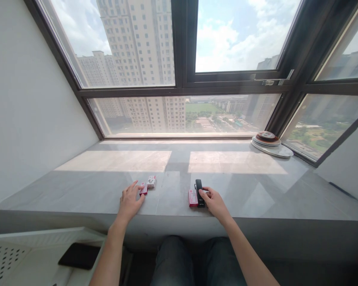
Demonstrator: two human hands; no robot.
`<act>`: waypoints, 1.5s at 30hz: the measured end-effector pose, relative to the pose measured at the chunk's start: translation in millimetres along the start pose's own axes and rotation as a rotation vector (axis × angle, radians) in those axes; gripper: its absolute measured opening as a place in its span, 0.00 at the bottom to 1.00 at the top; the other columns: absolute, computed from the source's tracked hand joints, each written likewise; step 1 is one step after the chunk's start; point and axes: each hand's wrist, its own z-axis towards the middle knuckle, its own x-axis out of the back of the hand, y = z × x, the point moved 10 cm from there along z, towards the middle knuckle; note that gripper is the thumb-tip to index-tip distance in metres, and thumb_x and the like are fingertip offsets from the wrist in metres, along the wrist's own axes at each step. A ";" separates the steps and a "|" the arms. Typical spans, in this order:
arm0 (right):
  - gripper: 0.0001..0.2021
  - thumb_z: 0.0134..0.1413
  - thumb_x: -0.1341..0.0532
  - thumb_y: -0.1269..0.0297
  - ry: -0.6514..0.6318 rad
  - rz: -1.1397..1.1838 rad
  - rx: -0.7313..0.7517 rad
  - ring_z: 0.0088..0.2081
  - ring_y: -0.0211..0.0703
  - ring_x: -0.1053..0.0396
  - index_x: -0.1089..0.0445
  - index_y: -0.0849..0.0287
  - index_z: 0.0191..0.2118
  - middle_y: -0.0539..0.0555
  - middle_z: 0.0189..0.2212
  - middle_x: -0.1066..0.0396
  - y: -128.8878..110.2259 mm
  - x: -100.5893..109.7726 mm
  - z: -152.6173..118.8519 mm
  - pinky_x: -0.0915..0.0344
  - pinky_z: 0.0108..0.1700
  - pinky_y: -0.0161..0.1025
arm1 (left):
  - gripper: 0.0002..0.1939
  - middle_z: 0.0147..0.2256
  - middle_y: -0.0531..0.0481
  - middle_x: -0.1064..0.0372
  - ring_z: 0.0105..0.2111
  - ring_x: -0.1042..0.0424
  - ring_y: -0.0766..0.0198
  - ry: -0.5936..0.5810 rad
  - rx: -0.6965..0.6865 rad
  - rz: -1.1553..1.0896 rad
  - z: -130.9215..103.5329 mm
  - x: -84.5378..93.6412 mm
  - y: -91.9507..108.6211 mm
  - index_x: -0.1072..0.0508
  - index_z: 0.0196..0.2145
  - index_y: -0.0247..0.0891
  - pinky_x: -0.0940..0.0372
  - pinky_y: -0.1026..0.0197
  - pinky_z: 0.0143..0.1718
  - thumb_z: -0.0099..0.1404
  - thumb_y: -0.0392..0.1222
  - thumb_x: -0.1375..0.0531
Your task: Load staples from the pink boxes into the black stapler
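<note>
My left hand (130, 201) is over the windowsill with its thumb and a finger closed at the edges of a small red-and-white box (144, 188). Just behind that box, touching or nearly so, sits a small white box (152, 182) with dark and red print. On the other side, my right hand (214, 201) grips a black stapler (199, 186) from its right side, thumb on top. The stapler points away from me. Against its left side lies a larger pink-and-white box (192, 198).
A grey marble-look windowsill (173, 202) spans the view below a dark-framed window (182, 89). Stacked plates (268, 143) stand in the far right corner. Below left, a white plastic basket (41, 234) holds a black phone-like flat object (80, 256).
</note>
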 end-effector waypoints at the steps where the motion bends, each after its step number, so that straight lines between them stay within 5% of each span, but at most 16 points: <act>1: 0.28 0.54 0.41 0.40 -0.003 -0.003 0.001 0.20 0.39 0.40 0.25 0.61 0.46 0.47 0.17 0.37 -0.2 -0.2 0.1 0.45 0.23 0.35 | 0.16 0.64 0.50 0.41 0.63 0.45 0.48 -0.024 -0.034 -0.032 -7.0 -1.6 1.9 0.28 0.49 0.47 0.45 0.45 0.61 0.63 0.46 0.42; 6: 0.28 0.54 0.40 0.40 -0.002 0.004 0.007 0.20 0.40 0.40 0.25 0.61 0.46 0.47 0.17 0.37 2.8 -1.4 1.5 0.44 0.23 0.35 | 0.16 0.52 0.50 0.30 0.54 0.33 0.54 -0.159 -0.186 -0.286 -36.0 -6.6 43.5 0.29 0.45 0.45 0.39 0.53 0.57 0.61 0.50 0.38; 14: 0.28 0.55 0.41 0.39 0.002 0.000 0.023 0.21 0.40 0.39 0.25 0.61 0.46 0.48 0.18 0.36 5.8 -1.8 2.4 0.44 0.24 0.35 | 0.31 0.55 0.46 0.33 0.56 0.34 0.55 -0.316 -0.424 -0.677 -48.5 -33.8 202.6 0.36 0.59 0.45 0.41 0.53 0.61 0.59 0.44 0.34; 18: 0.28 0.56 0.41 0.39 -0.008 -0.020 0.036 0.23 0.42 0.36 0.24 0.61 0.43 0.50 0.19 0.33 5.7 -2.1 3.9 0.42 0.25 0.35 | 0.33 0.56 0.45 0.32 0.49 0.29 0.56 -0.553 -0.429 -0.794 -46.7 -66.3 236.2 0.36 0.61 0.45 0.33 0.54 0.52 0.59 0.47 0.34; 25: 0.27 0.56 0.42 0.38 -0.009 -0.021 0.058 0.28 0.46 0.32 0.23 0.60 0.43 0.52 0.22 0.30 4.8 -5.8 6.5 0.38 0.29 0.36 | 0.42 0.52 0.47 0.30 0.46 0.28 0.55 -0.592 -0.438 -0.767 -47.9 -80.2 233.7 0.37 0.62 0.46 0.32 0.54 0.48 0.52 0.51 0.29; 30: 0.31 0.57 0.43 0.37 0.010 0.010 0.009 0.26 0.43 0.35 0.27 0.60 0.52 0.49 0.23 0.33 11.1 5.2 -1.7 0.39 0.28 0.36 | 0.40 0.58 0.43 0.35 0.54 0.32 0.53 -0.439 -0.440 -0.742 -35.5 -58.5 221.7 0.38 0.64 0.48 0.35 0.53 0.53 0.56 0.55 0.31; 32: 0.34 0.55 0.41 0.38 0.004 0.014 -0.011 0.26 0.42 0.36 0.29 0.61 0.57 0.48 0.23 0.35 17.3 9.3 -5.8 0.39 0.29 0.36 | 0.28 0.54 0.44 0.32 0.50 0.30 0.56 -0.265 -0.302 -0.639 -12.0 -40.7 182.8 0.33 0.59 0.46 0.34 0.56 0.50 0.66 0.59 0.41; 35: 0.40 0.50 0.35 0.40 -0.048 0.007 0.006 0.28 0.40 0.36 0.35 0.63 0.62 0.47 0.26 0.35 23.1 7.1 -9.8 0.38 0.31 0.36 | 0.26 0.42 0.47 0.26 0.40 0.28 0.58 -0.009 0.135 -0.331 20.5 -11.0 85.5 0.30 0.53 0.43 0.35 0.58 0.42 0.72 0.60 0.55; 38: 0.47 0.44 0.31 0.41 -0.101 -0.050 0.020 0.28 0.40 0.36 0.41 0.63 0.66 0.45 0.26 0.35 25.4 0.8 -10.6 0.39 0.31 0.35 | 0.27 0.39 0.43 0.26 0.38 0.27 0.51 0.000 0.278 -0.221 36.4 -3.1 34.3 0.30 0.54 0.40 0.37 0.56 0.37 0.71 0.59 0.54; 41: 0.50 0.41 0.28 0.43 -0.144 -0.137 0.037 0.27 0.40 0.36 0.42 0.62 0.67 0.45 0.25 0.35 21.2 -4.5 -9.9 0.42 0.29 0.34 | 0.22 0.40 0.45 0.24 0.39 0.26 0.51 -0.087 0.222 -0.214 43.4 -24.1 41.3 0.27 0.49 0.44 0.39 0.57 0.36 0.71 0.58 0.52; 45: 0.41 0.38 0.27 0.46 -0.168 -0.265 0.111 0.27 0.42 0.35 0.33 0.57 0.59 0.46 0.25 0.32 5.4 -10.5 -10.1 0.46 0.28 0.34 | 0.21 0.42 0.47 0.23 0.41 0.26 0.52 -0.184 0.088 -0.233 38.5 -68.2 100.6 0.28 0.49 0.47 0.40 0.59 0.38 0.72 0.58 0.54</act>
